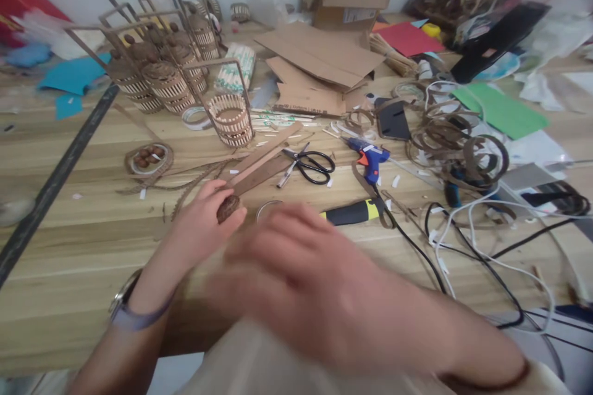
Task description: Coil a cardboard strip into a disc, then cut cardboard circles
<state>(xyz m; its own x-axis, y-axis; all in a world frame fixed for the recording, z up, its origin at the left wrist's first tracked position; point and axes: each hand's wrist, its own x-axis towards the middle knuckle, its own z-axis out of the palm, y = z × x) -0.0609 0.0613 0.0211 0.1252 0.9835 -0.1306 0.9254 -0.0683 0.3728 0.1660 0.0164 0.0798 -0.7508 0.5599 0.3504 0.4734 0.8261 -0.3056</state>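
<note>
My left hand point(197, 228), with a watch at the wrist, is closed around a small round brown piece point(228, 208) with a ridged, coiled look. My right hand point(315, 284) is raised close to the camera and smeared by motion; its fingers curl downward, and whether they hold anything is hidden. Beyond the hands lie black-handled scissors point(315, 166), a pen-like tool point(286, 174) and brown flat strips point(264, 174). A black and yellow tool handle point(354, 212) sticks out past my right hand, near a blue glue gun point(370, 158).
Upright stick basket with a tall handle point(230, 123) stands mid-table, several finished-looking ones point(167, 83) behind it. A dish of brown beads point(149, 159) sits left. Cardboard sheets point(324, 52), coiled brown strips point(484, 160) and tangled cables point(470, 241) occupy the back and right.
</note>
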